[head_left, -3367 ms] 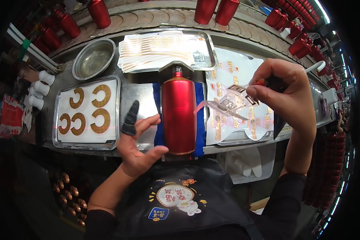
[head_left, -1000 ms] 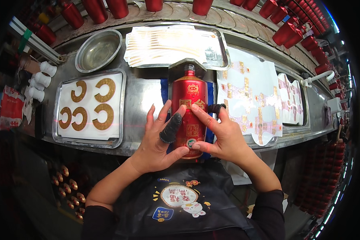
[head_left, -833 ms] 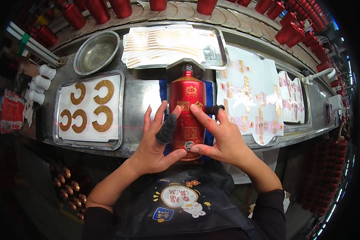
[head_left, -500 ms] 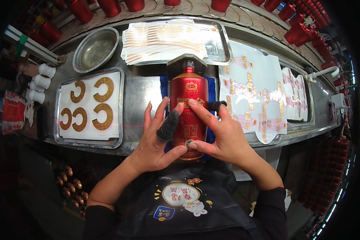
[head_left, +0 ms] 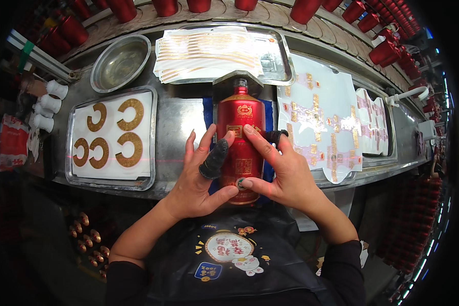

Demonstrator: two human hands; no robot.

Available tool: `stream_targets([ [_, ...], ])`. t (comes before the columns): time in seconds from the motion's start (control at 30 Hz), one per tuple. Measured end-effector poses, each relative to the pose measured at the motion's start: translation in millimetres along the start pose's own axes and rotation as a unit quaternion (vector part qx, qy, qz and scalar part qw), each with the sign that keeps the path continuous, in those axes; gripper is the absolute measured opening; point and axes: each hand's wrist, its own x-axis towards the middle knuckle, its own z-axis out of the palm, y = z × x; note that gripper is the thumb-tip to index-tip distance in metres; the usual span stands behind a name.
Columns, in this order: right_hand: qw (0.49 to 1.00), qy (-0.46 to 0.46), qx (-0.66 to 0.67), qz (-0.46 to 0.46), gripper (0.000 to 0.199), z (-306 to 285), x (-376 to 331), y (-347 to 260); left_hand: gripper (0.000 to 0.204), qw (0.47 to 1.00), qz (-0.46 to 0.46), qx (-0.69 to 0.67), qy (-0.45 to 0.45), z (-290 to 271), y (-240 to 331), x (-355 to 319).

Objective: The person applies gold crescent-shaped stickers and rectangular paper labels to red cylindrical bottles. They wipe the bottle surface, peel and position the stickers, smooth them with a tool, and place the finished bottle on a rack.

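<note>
A red bottle (head_left: 241, 109) with gold decals and a dark bare neck lies on its back in a dark holder (head_left: 224, 84), its neck pointing away from me. My left hand (head_left: 196, 178) rests along its left side, fingers spread, with index fingertip and thumb touching the front. My right hand (head_left: 285, 176) lies on the right side; its index fingertip presses beside the gold characters and its thumb sits by a small round green mark low on the bottle. Black finger covers (head_left: 214, 160) show on both hands. Both hands are open, not wrapped around the bottle.
Left stands a tray (head_left: 153, 127) of gold C-shaped decals, with a metal bowl (head_left: 149, 51) behind. Gold strip sheets (head_left: 204, 53) lie on a far tray. To the right are clear decal sheets (head_left: 316, 76) and a white tap (head_left: 410, 94). Red cups (head_left: 306, 10) line a far conveyor.
The red cups on the far conveyor have moved to the right. My right index fingertip has shifted very slightly right on the bottle; my left hand stays nearly still.
</note>
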Motion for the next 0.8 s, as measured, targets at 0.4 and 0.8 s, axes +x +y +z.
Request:
stream_targets([
  [0.4,1.000,-0.013,0.005,-0.004,0.088,2.7,-5.3,3.8,0.088,0.999,-0.038,0.019,-0.031,-1.3,4.8,-0.8],
  [0.8,0.999,-0.007,0.031,-0.032,0.086,13.4,-11.2,17.8,0.092,0.999,-0.037,-0.038,0.005,18.5,-9.8,-16.5],
])
